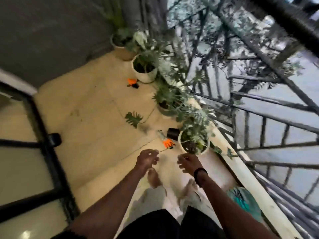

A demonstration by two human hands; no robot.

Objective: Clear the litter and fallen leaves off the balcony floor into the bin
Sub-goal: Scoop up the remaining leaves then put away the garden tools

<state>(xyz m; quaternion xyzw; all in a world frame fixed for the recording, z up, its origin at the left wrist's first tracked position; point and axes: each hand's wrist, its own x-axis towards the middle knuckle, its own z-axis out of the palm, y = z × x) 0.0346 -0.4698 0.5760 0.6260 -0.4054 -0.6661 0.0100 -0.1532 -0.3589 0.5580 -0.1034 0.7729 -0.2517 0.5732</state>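
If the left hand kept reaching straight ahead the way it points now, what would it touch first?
Most likely the orange litter lying on the floor just beyond the left hand. Nothing shows between them, though the blurred picture leaves depth uncertain. The fallen leaf lies farther on.

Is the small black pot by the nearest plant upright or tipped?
Tipped: the small black pot lies on its side on the floor.

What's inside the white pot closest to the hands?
The white pot holds a leafy green plant and some dark soil. Leaves cover most of the soil, and the picture is blurry.
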